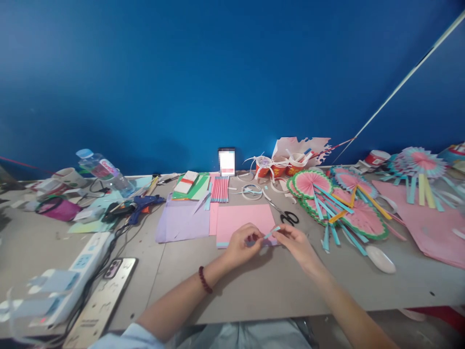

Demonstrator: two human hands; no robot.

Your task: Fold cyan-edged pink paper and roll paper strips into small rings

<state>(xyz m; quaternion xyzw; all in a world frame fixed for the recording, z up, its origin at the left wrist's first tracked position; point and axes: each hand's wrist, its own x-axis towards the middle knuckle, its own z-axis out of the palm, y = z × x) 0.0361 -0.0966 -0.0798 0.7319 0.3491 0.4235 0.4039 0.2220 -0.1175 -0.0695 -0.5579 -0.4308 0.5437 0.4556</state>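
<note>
A short light-blue paper strip is pinched between my two hands. My left hand, below a beaded bracelet, grips its left end with closed fingers. At the other end, my right hand holds the strip between thumb and fingers. Beneath them lies a pink paper sheet with a blue band along its near edge, partly hidden by my left hand. Black-handled scissors rest just beyond my right hand. Lilac paper lies to the left, with a row of pink folded strips or sticks behind.
Pleated paper fans with blue strips pile up at the right, near a white spoon-shaped piece. Red cups and a phone stand by the wall. At left are a glue gun, a power strip and another phone.
</note>
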